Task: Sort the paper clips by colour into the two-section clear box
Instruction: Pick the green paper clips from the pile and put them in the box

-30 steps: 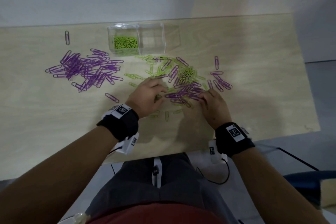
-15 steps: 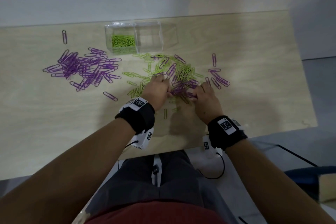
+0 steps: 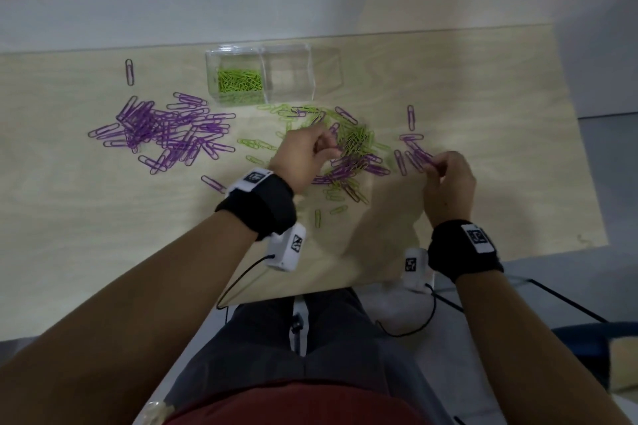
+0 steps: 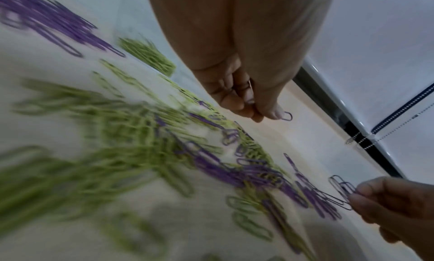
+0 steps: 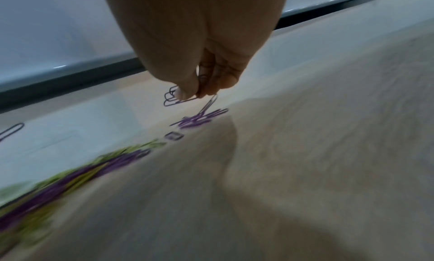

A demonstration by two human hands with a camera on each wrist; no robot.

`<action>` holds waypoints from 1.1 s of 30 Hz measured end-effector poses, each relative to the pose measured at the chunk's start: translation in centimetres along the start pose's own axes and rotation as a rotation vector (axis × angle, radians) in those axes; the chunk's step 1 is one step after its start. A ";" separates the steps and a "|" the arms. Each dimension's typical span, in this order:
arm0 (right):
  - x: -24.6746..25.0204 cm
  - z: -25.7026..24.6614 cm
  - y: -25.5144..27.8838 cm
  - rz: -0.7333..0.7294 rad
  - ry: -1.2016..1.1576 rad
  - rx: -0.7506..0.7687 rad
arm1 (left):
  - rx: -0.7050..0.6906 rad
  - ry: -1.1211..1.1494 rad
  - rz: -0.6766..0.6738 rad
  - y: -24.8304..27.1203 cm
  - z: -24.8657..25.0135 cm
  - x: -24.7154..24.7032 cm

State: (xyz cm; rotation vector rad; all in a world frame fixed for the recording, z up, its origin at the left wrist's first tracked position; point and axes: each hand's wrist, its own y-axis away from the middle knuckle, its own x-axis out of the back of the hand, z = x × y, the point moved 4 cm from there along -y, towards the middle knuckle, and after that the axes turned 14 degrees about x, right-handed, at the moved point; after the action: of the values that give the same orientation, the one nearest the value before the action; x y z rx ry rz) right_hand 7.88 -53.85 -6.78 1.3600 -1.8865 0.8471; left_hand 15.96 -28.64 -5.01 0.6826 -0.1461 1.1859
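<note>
A two-section clear box (image 3: pixel 262 79) is set toward the far edge of the wooden surface (image 3: pixel 483 114). Its left section is partly filled with green paper clips (image 3: pixel 239 81); nothing can be made out in the right section. To the left of the box, a spread of purple paper clips (image 3: pixel 165 131) is laid out on the surface, with one lone purple clip (image 3: pixel 129 72) lying apart at the far left. Just in front of the box a mixed heap (image 3: pixel 348 155) of green and purple clips is seen, and a smaller cluster of purple clips (image 3: pixel 411 152) lies to its right.

The left hand (image 3: pixel 303 157) is held over the left edge of the mixed heap, its fingers (image 4: pixel 241 105) curled and pinched around a purple clip (image 4: pixel 287 116) (only the clip's loop shows past the thumb). The right hand (image 3: pixel 448 183) is raised near the small purple cluster, and several purple clips (image 5: pixel 173 97) are pinched between its thumb and fingers (image 5: pixel 187 92), with one clip hanging down from the bunch. A black strap with a white marked tag is worn on each wrist.
</note>
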 end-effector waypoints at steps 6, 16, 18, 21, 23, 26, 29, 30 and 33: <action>-0.4 -1.2 -0.4 -0.032 0.141 0.089 | 0.003 -0.067 -0.174 -1.4 3.2 -4.9; -6.5 -9.9 -0.3 -0.440 0.131 0.440 | -0.047 -0.515 -0.081 1.0 -2.8 0.5; -7.2 -10.1 -0.7 -0.517 0.202 0.445 | -0.016 -0.544 -0.099 0.9 -3.6 0.3; -7.7 -10.2 -1.2 -0.568 0.260 0.471 | -0.013 -0.531 -0.120 0.7 -3.8 0.0; -7.8 -10.3 -1.2 -0.585 0.272 0.514 | -0.021 -0.541 -0.115 0.7 -3.7 0.2; -7.6 -10.1 -1.1 -0.564 0.183 0.533 | 0.010 -0.512 -0.093 0.8 -3.6 1.5; -6.8 -10.0 -1.1 -0.447 -0.045 0.428 | 0.033 -0.393 -0.050 0.8 -3.3 3.5; -6.4 -9.9 -1.2 -0.389 -0.128 0.366 | 0.031 -0.350 -0.033 0.8 -3.1 4.1; -4.5 -8.7 -1.7 -0.240 -0.273 0.218 | 0.010 -0.236 0.021 0.4 -1.5 5.1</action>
State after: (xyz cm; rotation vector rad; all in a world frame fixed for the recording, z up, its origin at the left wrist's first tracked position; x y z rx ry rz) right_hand 11.79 -44.83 -5.16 1.8759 -1.8166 0.7943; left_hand 17.25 -23.59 -3.72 0.8304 -0.3458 1.1238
